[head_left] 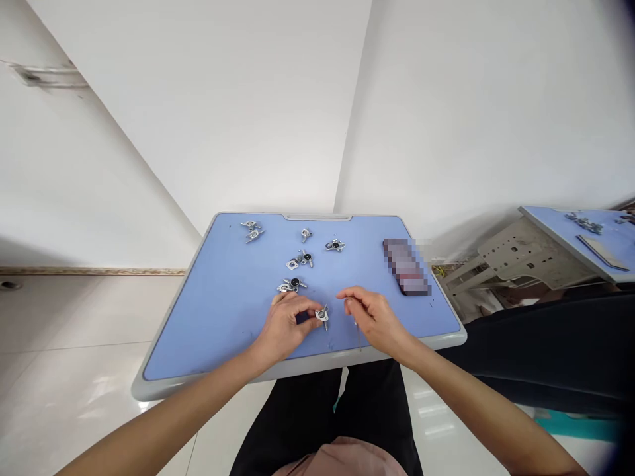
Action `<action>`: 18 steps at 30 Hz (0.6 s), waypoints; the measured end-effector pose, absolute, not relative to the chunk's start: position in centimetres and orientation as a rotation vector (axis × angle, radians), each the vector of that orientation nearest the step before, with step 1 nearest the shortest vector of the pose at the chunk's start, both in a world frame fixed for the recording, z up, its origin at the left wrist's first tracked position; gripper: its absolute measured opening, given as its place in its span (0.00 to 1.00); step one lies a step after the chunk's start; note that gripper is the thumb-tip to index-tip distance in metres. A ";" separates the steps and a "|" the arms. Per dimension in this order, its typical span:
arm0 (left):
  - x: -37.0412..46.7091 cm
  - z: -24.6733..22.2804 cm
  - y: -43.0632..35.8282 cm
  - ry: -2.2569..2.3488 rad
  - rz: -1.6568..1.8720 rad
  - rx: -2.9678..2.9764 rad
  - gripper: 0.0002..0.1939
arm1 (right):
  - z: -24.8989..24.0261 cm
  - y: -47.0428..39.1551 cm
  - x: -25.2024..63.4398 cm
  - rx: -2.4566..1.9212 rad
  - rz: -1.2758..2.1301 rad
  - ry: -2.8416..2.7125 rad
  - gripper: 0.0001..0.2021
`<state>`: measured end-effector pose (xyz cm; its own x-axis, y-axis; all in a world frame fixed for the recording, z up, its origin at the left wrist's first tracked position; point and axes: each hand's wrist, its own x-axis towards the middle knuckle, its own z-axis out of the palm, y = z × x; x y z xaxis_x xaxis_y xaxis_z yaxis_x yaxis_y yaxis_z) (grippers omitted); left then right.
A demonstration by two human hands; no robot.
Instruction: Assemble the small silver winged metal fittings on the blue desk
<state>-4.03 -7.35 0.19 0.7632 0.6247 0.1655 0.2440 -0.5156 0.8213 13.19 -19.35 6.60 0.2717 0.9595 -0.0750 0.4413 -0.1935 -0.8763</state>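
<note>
The work looks partway along, in my judgement, with one small metal part in hand. This part is at the near side of the blue tabletop, and the left hand pinches it between thumb and finger, closed on it, at the part's left side. The right hand is just to the right of the part and apart from it, with thumb and forefinger bent close together. A thin thing shows below this hand, but I cannot tell if the fingers have hold of it.

Other metal pieces lie in small groups farther away: a pair at far left, a single piece at the far middle, and a group to the right of it. Nearer are a middle group and a near group, this last one just beyond the left hand. The last three show a black round piece, while the pair and the single piece show none that I can see. This difference may mean different stages, but which are finished and which wait, I cannot tell. The held part, at least, seems not to be put down as done.
</note>
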 end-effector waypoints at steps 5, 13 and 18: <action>-4.1 0.1 -7.3 0.620 0.583 2.156 0.02 | 5.7 -18.6 12.1 -2.039 0.836 -1.493 0.13; -4.1 0.1 -7.3 0.623 0.608 2.187 0.04 | 5.3 -18.0 10.0 -2.461 0.566 -1.831 0.12; -4.2 0.1 -7.3 0.627 0.606 2.184 0.04 | 5.6 -17.8 9.4 -2.468 0.479 -1.909 0.10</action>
